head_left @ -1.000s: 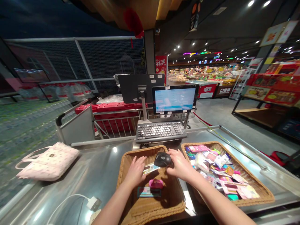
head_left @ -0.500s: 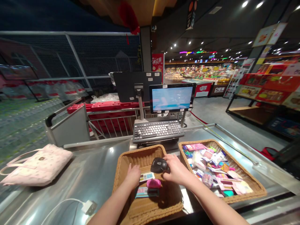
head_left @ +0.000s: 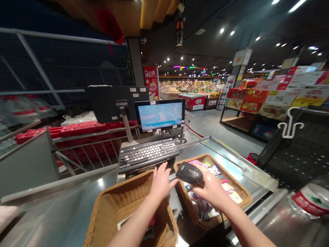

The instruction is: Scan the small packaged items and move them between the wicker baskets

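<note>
My right hand (head_left: 209, 188) is wrapped round a black handheld barcode scanner (head_left: 189, 173), held above the near left part of the right wicker basket (head_left: 245, 202). Small packaged goods (head_left: 228, 188) in bright colours fill that basket. My left hand (head_left: 161, 181) has its fingers spread and holds nothing; it hovers over the right rim of the left wicker basket (head_left: 99, 202), close to the scanner. A few small packs (head_left: 123, 223) lie in the left basket, mostly hidden by my left forearm.
A keyboard (head_left: 149, 152) and a lit monitor (head_left: 161, 116) stand behind the baskets on the metal counter (head_left: 64, 202). A second screen (head_left: 115, 104) faces away. At the right are a bottle with a red label (head_left: 312, 200) and a white hook (head_left: 290, 125).
My left hand has come up out of the left basket and moved right. The scanner in my right hand has gone from over the left basket to the right one. The view has turned right.
</note>
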Motion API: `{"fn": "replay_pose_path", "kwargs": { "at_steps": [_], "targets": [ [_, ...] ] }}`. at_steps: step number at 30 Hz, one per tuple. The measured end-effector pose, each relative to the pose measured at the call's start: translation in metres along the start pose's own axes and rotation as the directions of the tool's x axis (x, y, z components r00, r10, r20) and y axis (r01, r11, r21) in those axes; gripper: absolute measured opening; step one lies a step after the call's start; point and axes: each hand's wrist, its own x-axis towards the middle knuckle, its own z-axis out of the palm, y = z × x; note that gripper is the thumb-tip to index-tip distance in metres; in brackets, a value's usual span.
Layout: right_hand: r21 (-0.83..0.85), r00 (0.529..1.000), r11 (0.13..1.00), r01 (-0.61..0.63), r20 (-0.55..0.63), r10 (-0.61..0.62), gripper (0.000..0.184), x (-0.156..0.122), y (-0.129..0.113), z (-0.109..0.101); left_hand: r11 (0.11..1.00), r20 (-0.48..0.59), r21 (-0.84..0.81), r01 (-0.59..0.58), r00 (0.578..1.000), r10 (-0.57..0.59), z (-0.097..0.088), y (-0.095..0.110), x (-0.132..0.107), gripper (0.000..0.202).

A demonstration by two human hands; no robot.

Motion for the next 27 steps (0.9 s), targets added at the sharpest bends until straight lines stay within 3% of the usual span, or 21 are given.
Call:
{"fn": "replay_pose_path", "kwargs": {
  "at_steps": [4, 7, 12, 15, 19, 22, 27],
  "targets": [
    [-0.056, 0.999, 0.998, -0.016, -0.049, 0.013, 0.045, -0.003, 0.024, -0.041, 0.998, 0.075, -0.054, -0.039, 0.996, 0.043, 0.026, 0.063, 0.041, 0.063],
    [-0.104, 0.994, 0.992, -0.069, -0.092, 0.059, 0.037, -0.003, 0.043, -0.061, 0.996, 0.128, -0.075, -0.054, 0.990, 0.064, 0.047, 0.100, 0.068, 0.072],
    [-0.180, 0.988, 0.978, -0.105, -0.131, 0.082, 0.052, -0.002, 0.076, -0.077, 0.997, 0.152, -0.080, -0.020, 0.988, 0.033, 0.073, 0.134, 0.099, 0.080],
    [-0.178, 0.985, 0.974, -0.136, -0.132, 0.114, 0.053, -0.002, 0.092, -0.080, 0.997, 0.153, -0.077, -0.008, 0.988, 0.019, 0.082, 0.136, 0.105, 0.071],
    [-0.172, 0.982, 0.972, -0.159, -0.128, 0.138, 0.053, -0.001, 0.107, -0.081, 0.997, 0.134, -0.080, -0.017, 0.991, 0.027, 0.084, 0.124, 0.104, 0.047],
    [-0.162, 0.981, 0.972, -0.170, -0.122, 0.151, 0.055, 0.002, 0.113, -0.078, 0.991, 0.097, -0.097, -0.087, 0.991, 0.096, 0.081, 0.110, 0.100, 0.031],
    [-0.153, 0.986, 0.978, -0.143, -0.102, 0.128, 0.051, 0.012, 0.112, -0.067, 0.963, -0.065, -0.129, -0.235, 0.971, 0.228, 0.071, 0.085, 0.086, 0.017]
  ]
}}
